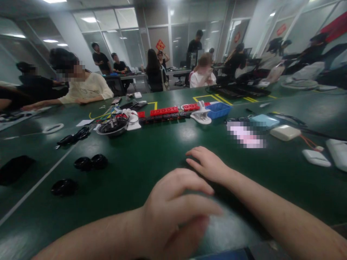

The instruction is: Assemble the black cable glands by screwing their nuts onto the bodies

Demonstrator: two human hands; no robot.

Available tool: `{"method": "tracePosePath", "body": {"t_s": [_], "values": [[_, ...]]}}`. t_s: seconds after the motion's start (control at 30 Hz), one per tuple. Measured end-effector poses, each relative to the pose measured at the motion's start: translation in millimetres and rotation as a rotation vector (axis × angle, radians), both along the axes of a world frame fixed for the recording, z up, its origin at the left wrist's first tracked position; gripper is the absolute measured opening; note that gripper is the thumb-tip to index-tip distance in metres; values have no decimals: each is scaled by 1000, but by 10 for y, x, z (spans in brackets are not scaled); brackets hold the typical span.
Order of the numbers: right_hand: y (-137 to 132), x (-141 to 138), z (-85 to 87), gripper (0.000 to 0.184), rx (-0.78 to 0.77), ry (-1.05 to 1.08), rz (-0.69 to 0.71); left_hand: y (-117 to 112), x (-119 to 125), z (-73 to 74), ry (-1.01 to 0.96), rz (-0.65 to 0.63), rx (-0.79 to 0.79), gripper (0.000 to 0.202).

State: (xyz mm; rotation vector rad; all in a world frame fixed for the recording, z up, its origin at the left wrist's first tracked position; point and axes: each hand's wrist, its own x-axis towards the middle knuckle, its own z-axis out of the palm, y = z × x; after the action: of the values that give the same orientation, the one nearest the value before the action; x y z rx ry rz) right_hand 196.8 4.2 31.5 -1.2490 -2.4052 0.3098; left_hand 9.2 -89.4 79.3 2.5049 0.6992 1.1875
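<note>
Seen from the wearer, the left hand [176, 202] is hovering at twelve o'clock, nearer than the right hand [210, 164]. Beyond both, a row of socket strips [164, 111] is stretching across the table [162, 146], from near a bowl [112, 130] at eleven o'clock to behind a clamp [201, 115] at twelve; a bin [219, 111] is standing behind the clamp and rightward. Three rolls [99, 161] (two side by side, one nearer) are lying around ten o'clock; an earbud case [316, 158] is resting at two.

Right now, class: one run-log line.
left hand: fingers curled, no object visible; right hand: fingers spread, over green tabletop; blue bin: beyond hands
</note>
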Motion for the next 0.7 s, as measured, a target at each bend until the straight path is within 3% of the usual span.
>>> {"method": "tracePosePath", "body": {"t_s": [0.03, 0.13, 0.27, 0.37, 0.47, 0.7], "values": [[-25, -5, 27, 24, 14, 17, 8, 114, -2, -131, -6, 2, -6, 17], [-105, -30, 113, 26, 64, 46, 9, 484, -82, -533, 21, 267, -113, 28], [-175, -68, 175, 26, 84, 19, 6, 803, -196, -857, 239, 317, -211, 72], [-189, -86, 179, 32, 78, -36, -13, 870, -209, -924, 426, 280, -295, 89], [-193, -97, 174, 33, 80, -74, -20, 876, -196, -946, 530, 250, -322, 79], [-187, -110, 133, 24, 71, -99, -38, 882, -180, -936, 516, 240, -310, 61]]}}
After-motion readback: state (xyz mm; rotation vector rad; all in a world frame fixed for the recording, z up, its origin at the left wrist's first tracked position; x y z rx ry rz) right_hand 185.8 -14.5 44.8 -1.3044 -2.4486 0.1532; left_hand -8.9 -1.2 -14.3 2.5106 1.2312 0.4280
